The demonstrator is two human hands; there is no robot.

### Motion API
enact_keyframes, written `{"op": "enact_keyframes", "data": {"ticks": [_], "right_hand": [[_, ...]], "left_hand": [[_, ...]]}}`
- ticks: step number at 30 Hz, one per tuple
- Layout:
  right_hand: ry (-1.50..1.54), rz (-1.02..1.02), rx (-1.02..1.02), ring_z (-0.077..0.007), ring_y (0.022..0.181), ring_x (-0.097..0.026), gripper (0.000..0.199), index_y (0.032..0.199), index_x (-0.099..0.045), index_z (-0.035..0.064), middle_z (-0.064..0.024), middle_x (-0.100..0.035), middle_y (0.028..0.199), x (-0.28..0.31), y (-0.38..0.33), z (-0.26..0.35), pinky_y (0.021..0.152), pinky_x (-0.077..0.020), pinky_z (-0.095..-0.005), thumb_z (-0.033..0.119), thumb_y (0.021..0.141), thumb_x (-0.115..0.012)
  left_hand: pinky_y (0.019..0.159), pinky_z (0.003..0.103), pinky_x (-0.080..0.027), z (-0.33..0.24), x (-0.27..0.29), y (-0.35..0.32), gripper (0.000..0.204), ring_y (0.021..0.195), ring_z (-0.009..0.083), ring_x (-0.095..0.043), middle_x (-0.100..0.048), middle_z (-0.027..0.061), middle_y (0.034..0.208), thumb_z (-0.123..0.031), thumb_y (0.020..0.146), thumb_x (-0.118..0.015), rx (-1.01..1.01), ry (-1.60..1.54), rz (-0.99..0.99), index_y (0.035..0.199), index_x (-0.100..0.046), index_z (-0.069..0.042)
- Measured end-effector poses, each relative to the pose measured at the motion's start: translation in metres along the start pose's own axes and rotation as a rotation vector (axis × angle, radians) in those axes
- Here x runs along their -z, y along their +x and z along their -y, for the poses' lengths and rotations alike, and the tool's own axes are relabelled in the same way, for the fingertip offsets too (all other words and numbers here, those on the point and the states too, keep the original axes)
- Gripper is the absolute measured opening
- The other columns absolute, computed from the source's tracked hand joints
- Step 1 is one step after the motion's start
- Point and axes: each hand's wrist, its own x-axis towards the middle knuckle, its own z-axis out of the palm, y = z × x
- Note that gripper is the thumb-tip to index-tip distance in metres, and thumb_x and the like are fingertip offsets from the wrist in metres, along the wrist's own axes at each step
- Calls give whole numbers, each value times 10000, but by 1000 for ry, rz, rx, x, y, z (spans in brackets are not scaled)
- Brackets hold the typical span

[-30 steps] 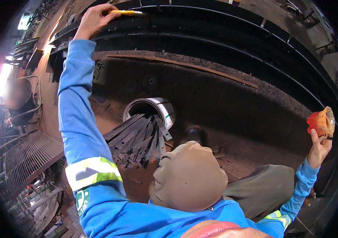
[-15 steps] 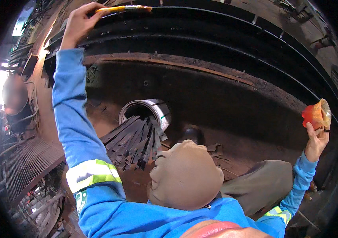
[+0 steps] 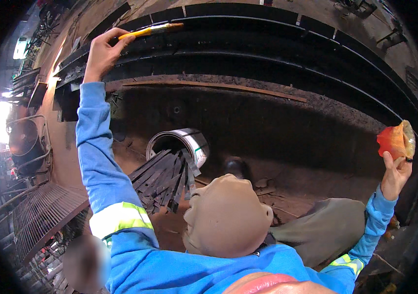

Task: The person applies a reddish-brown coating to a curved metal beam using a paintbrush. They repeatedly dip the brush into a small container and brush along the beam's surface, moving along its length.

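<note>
My left hand (image 3: 104, 53) is stretched out at the far left, its fingers closed on the yellow handle of a paintbrush (image 3: 145, 32). The bristles point right, over the long black metal beam (image 3: 248, 41); whether they touch it I cannot tell. Far to the right, my right hand (image 3: 395, 177) grips a cut-open plastic container (image 3: 399, 139) from below. Its side is stained orange, with bright red liquid or residue at the left. The beam runs in steps across the far side, between both hands.
A white bucket (image 3: 200, 147) lies tipped in the middle, dark flat metal strips (image 3: 162, 176) spilling from it. A rusty flat bar (image 3: 219, 87) lies along the beam's near side. At left are a metal grate (image 3: 47, 215) and a round fan (image 3: 24, 137).
My left hand and the paintbrush have come a little nearer and slightly right. My right hand keeps its grip on the container. The view has shifted slightly.
</note>
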Motion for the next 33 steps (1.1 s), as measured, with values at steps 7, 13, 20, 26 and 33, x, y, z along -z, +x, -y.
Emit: {"op": "enact_keyframes", "data": {"ticks": [7, 13, 20, 26, 33], "right_hand": [[18, -44, 45, -233, 1139, -612, 557, 1327, -513, -31, -154, -601, 1275, 1, 1, -8, 996, -490, -359, -28, 812, -725], [-21, -42, 27, -240, 1140, -616, 560, 1324, -519, -33, -154, -606, 1269, 17, -4, -5, 974, -508, -371, -7, 807, -731], [8, -56, 16, -230, 1153, -601, 549, 1336, -508, -35, -145, -611, 1264, 10, -2, -14, 1025, -454, -362, 21, 832, -717], [39, -51, 13, -233, 1135, -621, 551, 1323, -515, -54, -165, -615, 1260, 20, -9, -2, 994, -488, -355, 1, 817, -727], [34, -44, 6, -233, 1161, -607, 572, 1344, -507, -11, -146, -603, 1281, 6, -2, -10, 1023, -477, -367, 4, 818, -732]], "left_hand": [[801, 264, -475, -39, -34, 48, 234, 853, 126, -618, -697, 60, 887, -217, 902, -701, -140, -64, 57, 1008, -697, -8], [773, 253, -481, 2, -14, 4, 244, 818, 124, -625, -705, 63, 874, -226, 880, -732, 24, -111, -25, 1006, -708, -19], [778, 243, -485, -50, -36, 40, 200, 830, 86, -600, -695, 25, 883, -166, 901, -711, -117, -91, -10, 1004, -698, 5], [709, 249, -502, -12, -14, 4, 172, 784, 110, -644, -718, 45, 856, -161, 868, -747, -37, -120, -56, 982, -723, -35], [708, 282, -482, -69, -64, 35, 176, 777, 168, -644, -700, 74, 863, -168, 853, -744, -218, 16, -49, 975, -710, -45]]}}
